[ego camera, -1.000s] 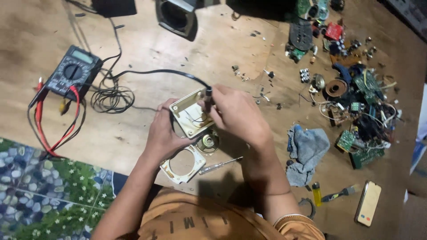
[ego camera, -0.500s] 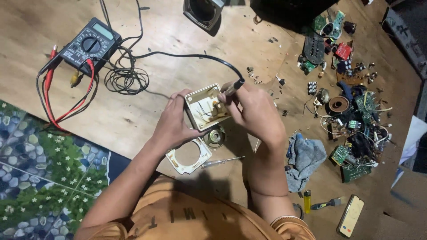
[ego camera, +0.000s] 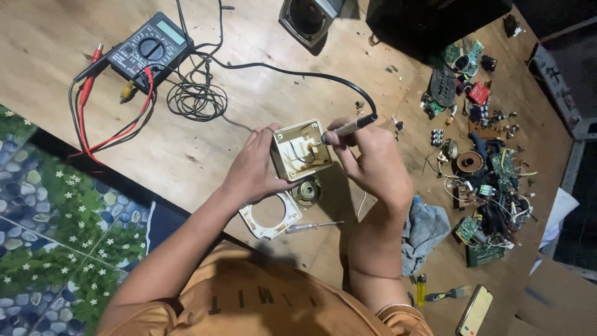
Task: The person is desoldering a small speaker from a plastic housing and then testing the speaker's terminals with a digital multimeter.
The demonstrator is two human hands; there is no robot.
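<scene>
Holding one beige casing (ego camera: pixel 300 151) at frame centre, left hand (ego camera: pixel 257 169) clasps it; right hand (ego camera: pixel 368 163) pinches one soldering iron (ego camera: pixel 346 129)

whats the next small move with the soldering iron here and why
Probably ease the tip a touch deeper onto the wire joint inside the cream housing. The right hand holds the soldering iron with its tip just inside the open housing, and the left hand steadies the housing's side, so the work is braced.

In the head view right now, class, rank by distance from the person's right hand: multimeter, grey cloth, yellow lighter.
1. Grey cloth, just beside the right hand, toward the parts pile.
2. Yellow lighter, beyond the cloth, near the elbow.
3. Multimeter, far across the table.
</scene>
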